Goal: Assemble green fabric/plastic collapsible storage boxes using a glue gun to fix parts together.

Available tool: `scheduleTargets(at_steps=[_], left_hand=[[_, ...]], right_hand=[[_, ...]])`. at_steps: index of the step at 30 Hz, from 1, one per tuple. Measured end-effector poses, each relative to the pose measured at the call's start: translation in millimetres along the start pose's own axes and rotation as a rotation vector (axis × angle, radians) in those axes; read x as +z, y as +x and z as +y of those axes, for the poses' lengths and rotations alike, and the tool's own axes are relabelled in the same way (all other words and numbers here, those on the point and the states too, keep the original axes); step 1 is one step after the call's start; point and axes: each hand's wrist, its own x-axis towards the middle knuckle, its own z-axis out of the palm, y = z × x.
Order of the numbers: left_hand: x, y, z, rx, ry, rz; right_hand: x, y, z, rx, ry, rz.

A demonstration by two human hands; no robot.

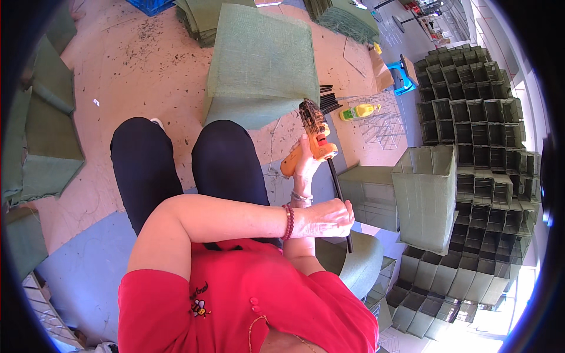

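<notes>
My right hand (303, 160) is wrapped round the handle of an orange glue gun (321, 143), whose front end is smeared black. From the gun's back end a long black glue stick (336, 181) runs down toward me. My left arm crosses over my right one, and my left hand (327, 220) is closed round the stick's lower part. Just beyond my knees stands a green mesh-covered box (262, 56), a little ahead of the gun. More black glue sticks (331, 101) lie on the floor beside it.
A yellow-green bottle (360, 112) and wire frames (385, 126) lie to the right. Behind them is a blue stool (402, 76). Green boxes (425, 197) stand at my right, before a large stack of open boxes (471, 117). Folded green panels (50, 129) are at far left.
</notes>
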Motion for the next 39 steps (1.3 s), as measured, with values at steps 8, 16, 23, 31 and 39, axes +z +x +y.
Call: scheduleTargets(at_steps=[8,16,23,31,39], left_hand=[[-1.1,3.2,-10.6,-0.259,-0.597,-0.074],[5.8,5.2,-15.6,-0.198,-0.550,0.027],[12.7,5.3,-11.2,-0.239,-0.614,-0.002],[4.5,0.9,-17.4,-0.009,-0.394,0.050],[-1.0,-0.8,-27.5,-0.147,-0.641,-0.055]], right_hand=[[16.5,-15.1,-40.4,0.076,0.009,0.014],[12.8,-7.4,-30.1,0.002,-0.010,-0.002],[24.1,-16.6,-52.3,0.023,0.100,-0.032],[19.4,-19.9,-54.2,0.057,0.153,-0.086],[18.5,-16.8,-43.2,0.082,0.141,-0.120]])
